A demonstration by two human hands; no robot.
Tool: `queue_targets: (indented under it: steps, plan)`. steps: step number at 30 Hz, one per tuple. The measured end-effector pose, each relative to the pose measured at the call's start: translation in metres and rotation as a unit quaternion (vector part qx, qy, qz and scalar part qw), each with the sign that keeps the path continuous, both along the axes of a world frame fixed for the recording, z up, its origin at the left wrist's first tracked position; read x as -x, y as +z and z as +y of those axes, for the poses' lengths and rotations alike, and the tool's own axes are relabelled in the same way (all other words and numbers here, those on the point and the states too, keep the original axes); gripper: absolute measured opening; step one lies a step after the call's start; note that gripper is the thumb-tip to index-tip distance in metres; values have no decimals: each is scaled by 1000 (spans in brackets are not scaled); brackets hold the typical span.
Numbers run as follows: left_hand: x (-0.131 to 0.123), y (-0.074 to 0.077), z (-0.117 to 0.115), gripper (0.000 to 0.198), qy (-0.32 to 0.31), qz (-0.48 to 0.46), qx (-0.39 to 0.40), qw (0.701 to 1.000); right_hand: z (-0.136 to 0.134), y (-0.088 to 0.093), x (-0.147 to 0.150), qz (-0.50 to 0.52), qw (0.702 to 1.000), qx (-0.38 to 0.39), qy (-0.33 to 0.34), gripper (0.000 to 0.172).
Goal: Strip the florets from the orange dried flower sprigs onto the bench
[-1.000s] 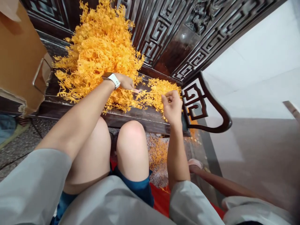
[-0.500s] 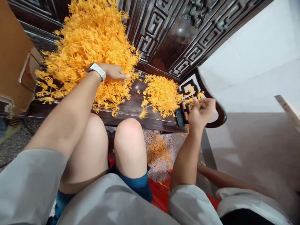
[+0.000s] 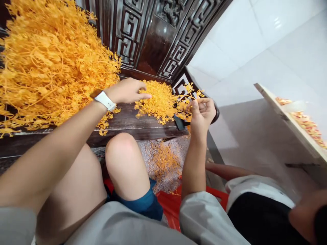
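Observation:
A small pile of orange plastic sprigs (image 3: 160, 100) lies on the dark wooden bench seat (image 3: 127, 117). My left hand (image 3: 129, 91), with a white watch on its wrist, reaches over the left edge of this pile. Its thumb and fingers are apart, and I see nothing between them. At the bench's right end, my right hand (image 3: 203, 110) pinches an orange plastic sprig (image 3: 189, 98) between thumb and fingers. Branching tips of that sprig stick up and left, in front of the carved armrest (image 3: 181, 85).
A much larger heap of orange sprigs (image 3: 56, 64) rises at left. Below the bench, orange scraps (image 3: 163, 160) litter the floor. A dark phone-like object (image 3: 179, 123) sits at the seat's right edge. Another person (image 3: 255, 207) is at lower right, near a wooden board (image 3: 288, 119) bearing small pieces.
My left hand has moved from the large heap to the small pile, its fingers spreading. My right hand still holds a sprig. The view has swung right.

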State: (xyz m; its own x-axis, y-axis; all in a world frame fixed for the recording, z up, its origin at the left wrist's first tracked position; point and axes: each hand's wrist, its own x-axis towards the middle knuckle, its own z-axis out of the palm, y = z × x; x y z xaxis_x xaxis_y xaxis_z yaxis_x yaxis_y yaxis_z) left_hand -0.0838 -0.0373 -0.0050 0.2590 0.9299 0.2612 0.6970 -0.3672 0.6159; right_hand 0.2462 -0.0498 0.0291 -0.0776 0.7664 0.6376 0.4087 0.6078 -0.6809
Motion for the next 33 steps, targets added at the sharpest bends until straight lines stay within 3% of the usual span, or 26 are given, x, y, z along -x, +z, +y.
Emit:
queue_targets:
  steps: [2,5,10,14,17,19,23,25,29,33]
  plan:
    - [-34,9,-10,61,-54,-22,-41,997,-8,4,11,14,1000,12,7,46]
    - [-63,13,-13,33,-79,-65,-69,992,-15,9,19,48,998,30,15,47]
    - [-65,16,-2,32,-76,-142,-89,983,-8,6,1,81,995,42,-28,45]
    - [-69,18,-1,38,-107,-120,-117,980,7,-7,-22,78,992,60,-84,44]
    - [-78,14,-3,35,-119,-143,-103,977,14,-13,-32,118,985,89,-89,45]
    - [-82,13,-1,31,-90,-178,-85,976,14,-13,-33,213,966,133,-68,49]
    - [-81,13,6,31,8,-258,-40,965,6,-15,-21,388,872,298,7,47]
    - [-81,14,10,32,34,-297,-27,954,-1,-19,-3,398,843,355,74,46]
    - [-90,11,14,32,41,-336,-24,941,-7,-25,45,371,814,396,207,32]
    - [-95,6,12,30,79,-399,-6,913,7,-20,79,397,797,396,224,14]
